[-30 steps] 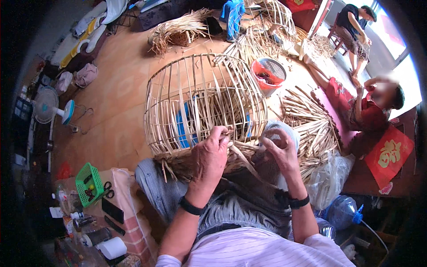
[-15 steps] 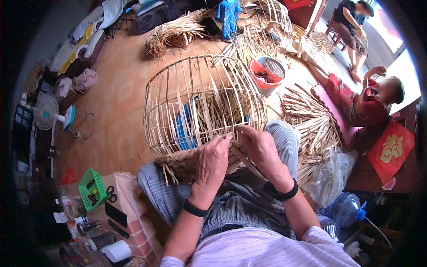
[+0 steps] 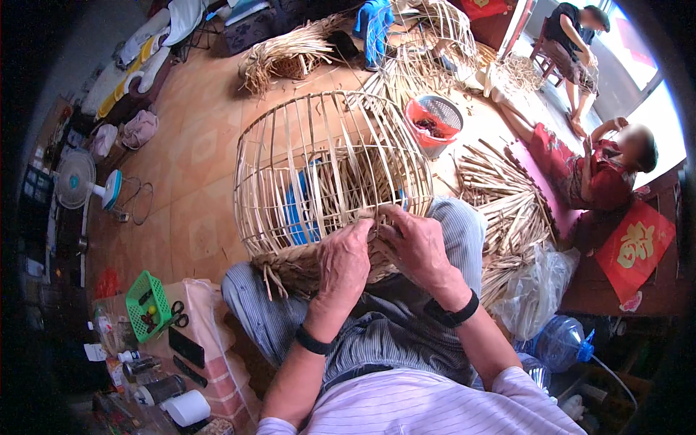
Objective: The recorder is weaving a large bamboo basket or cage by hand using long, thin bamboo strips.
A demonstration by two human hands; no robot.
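A large round basket (image 3: pixel 290 264) of open ribs rests against my lap, its near edge wrapped in a thick plait of dried leaf strands. At that edge my left hand (image 3: pixel 343 265) is closed, thumb and fingers pinching a dried leaf strand (image 3: pixel 367 214). Close beside it, my right hand (image 3: pixel 418 248) is also closed, its fingertips bent round the same spot on the plaited edge. The fingers hide much of the strand. Through the ribs show a blue stool-like thing (image 3: pixel 298 206) and loose dried stalks.
Heaped dried stalks (image 3: pixel 500 192) lie right of my knee, near a grey bin (image 3: pixel 441 119) with a red liner. At left, a low table (image 3: pixel 204 312) bears a green basket (image 3: pixel 138 308), scissors (image 3: pixel 178 315) and a phone (image 3: pixel 186 349). A person in red (image 3: pixel 605 174) sits at right.
My right hand has turned and drawn in toward the left, its fingers now curled closer to my left hand. The strand that hung below it no longer shows. My left hand has barely shifted.
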